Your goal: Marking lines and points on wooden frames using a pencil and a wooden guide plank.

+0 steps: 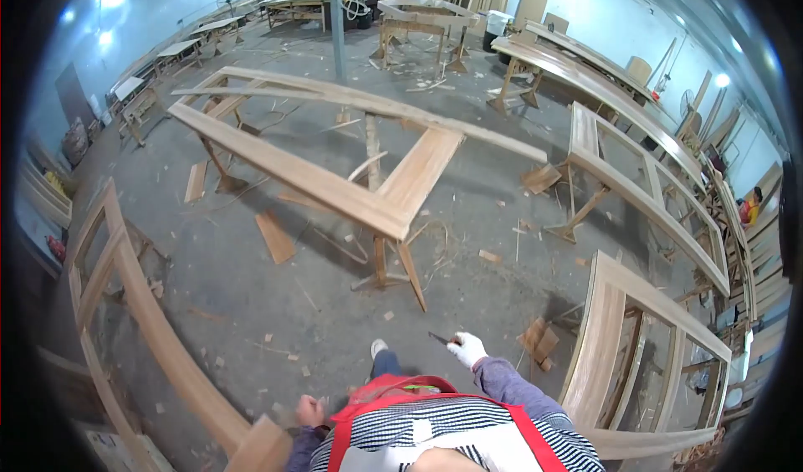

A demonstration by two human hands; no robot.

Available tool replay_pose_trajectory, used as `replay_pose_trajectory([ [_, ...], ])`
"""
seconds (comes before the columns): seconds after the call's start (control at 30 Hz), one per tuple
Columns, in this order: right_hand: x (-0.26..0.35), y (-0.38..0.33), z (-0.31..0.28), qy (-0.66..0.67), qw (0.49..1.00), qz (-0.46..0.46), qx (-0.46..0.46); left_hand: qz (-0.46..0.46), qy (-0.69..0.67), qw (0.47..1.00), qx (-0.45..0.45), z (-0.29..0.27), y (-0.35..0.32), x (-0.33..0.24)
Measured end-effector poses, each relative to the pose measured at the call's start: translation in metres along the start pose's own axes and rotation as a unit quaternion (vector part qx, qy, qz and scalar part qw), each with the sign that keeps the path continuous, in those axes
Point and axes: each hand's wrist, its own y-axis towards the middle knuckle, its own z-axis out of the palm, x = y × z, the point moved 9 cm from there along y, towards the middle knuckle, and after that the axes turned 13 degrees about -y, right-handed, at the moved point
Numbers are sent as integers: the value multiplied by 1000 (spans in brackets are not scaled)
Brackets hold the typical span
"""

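Right hand (467, 349) grips tool (439, 338), free end pointing left, long axis slanting slightly forward; left hand (310, 410) curled, grasp unclear

Right hand (467, 349) grips dark tool (438, 338); left hand (310, 410) is near left frame (173, 346) corner. Trestle (380, 259) supports central frame (288, 170).
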Motion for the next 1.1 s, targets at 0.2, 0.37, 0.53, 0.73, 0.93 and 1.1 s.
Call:
replay_pose_trajectory([
  [0.2,-29,80,-26,35,995,81,40,2,38,997,62,80,139,-55],
  [0.37,-95,173,-43,109,983,147,8,7,35,998,43,93,216,-91],
  [0.53,-159,323,-113,140,983,117,-26,-40,63,997,-17,115,242,-102],
  [0.73,-202,589,-292,1,988,27,-152,-288,146,944,-71,200,190,-119],
  [0.93,-220,814,-416,-85,973,-50,-210,-382,170,908,16,286,141,-204],
  [1.1,-239,920,-408,12,989,-107,-104,-457,147,876,-45,297,95,-264],
])
